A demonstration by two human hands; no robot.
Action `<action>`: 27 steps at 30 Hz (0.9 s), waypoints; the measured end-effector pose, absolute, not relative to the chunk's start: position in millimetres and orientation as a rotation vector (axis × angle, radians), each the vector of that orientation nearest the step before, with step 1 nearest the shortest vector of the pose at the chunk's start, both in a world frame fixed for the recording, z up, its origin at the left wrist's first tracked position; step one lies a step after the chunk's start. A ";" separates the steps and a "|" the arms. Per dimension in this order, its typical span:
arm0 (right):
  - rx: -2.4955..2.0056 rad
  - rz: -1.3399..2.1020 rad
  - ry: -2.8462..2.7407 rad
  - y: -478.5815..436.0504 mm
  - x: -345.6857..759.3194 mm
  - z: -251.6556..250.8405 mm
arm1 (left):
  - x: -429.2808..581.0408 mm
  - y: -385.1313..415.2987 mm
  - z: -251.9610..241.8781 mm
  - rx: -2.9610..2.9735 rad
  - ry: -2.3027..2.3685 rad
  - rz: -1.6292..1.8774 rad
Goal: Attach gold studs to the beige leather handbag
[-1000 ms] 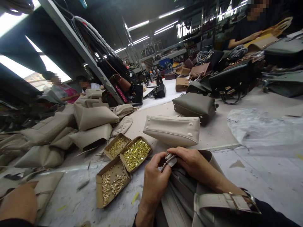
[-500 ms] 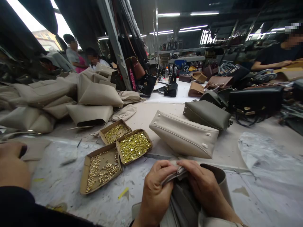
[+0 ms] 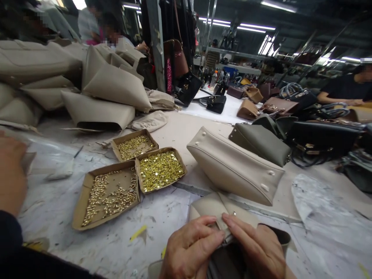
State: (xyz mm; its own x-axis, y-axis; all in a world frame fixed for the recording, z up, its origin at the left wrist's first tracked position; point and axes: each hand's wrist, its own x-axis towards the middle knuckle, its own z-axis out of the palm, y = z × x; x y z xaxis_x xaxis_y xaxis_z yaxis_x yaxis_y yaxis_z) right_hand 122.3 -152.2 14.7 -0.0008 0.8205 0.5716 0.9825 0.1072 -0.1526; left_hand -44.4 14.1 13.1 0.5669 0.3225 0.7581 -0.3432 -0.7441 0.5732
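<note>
My left hand [image 3: 190, 248] and my right hand [image 3: 255, 248] meet at the bottom centre of the head view. Both pinch the flap of a beige leather bag [image 3: 215, 207] that rests against me, and a small metal stud shows on the flap just above my fingers. Three open cardboard trays [image 3: 112, 193] of small gold metal fittings lie on the table just left of my hands. A finished beige bag [image 3: 232, 168] lies on its side directly beyond my hands.
A co-worker's hand [image 3: 11, 174] and dark sleeve fill the left edge. Beige bags [image 3: 99, 87] are piled at the back left. An olive bag [image 3: 260, 141], black bags [image 3: 322, 137] and brown bags crowd the right. Crumpled plastic sheet [image 3: 328, 205] lies at the right.
The view has tipped down and swung left, so my hands now sit lower in the picture. The beige flap has come out flat above my fingers, with the stud showing.
</note>
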 end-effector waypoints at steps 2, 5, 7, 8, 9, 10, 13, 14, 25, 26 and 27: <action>-1.766 -0.408 -1.860 -154.0 122.0 13.6 | -45.1 14.4 15.8 2.151 -0.042 1.168; -1.762 -0.423 -1.859 -156.2 122.6 12.4 | -42.6 14.4 18.5 2.236 -0.051 1.253; -1.772 -0.423 -1.865 -156.9 122.4 12.6 | -40.0 14.5 18.5 2.277 -0.063 1.316; -1.781 -0.423 -1.869 -157.0 122.1 12.9 | -39.0 14.7 18.5 2.290 -0.065 1.326; -1.790 -0.423 -1.873 -157.2 121.7 13.3 | -38.6 15.0 18.6 2.308 -0.068 1.307; -1.798 -0.422 -1.873 -157.5 121.3 13.6 | -38.7 15.3 19.0 2.324 -0.069 1.268; -1.804 -0.420 -1.864 -159.3 120.8 13.9 | -40.8 15.0 20.0 2.342 -0.056 1.136; -1.807 -0.426 -1.862 -160.2 120.9 13.8 | -41.4 14.4 19.8 2.333 -0.049 1.111; -1.637 -0.597 -1.946 -153.8 134.5 9.3 | -37.2 13.3 18.1 2.279 0.004 1.160; -1.618 -0.597 -1.957 -152.9 135.7 9.0 | -37.3 13.6 19.7 2.271 0.003 1.158; -1.603 -0.595 -1.958 -152.2 136.4 8.7 | -37.4 13.7 20.9 2.259 -0.002 1.147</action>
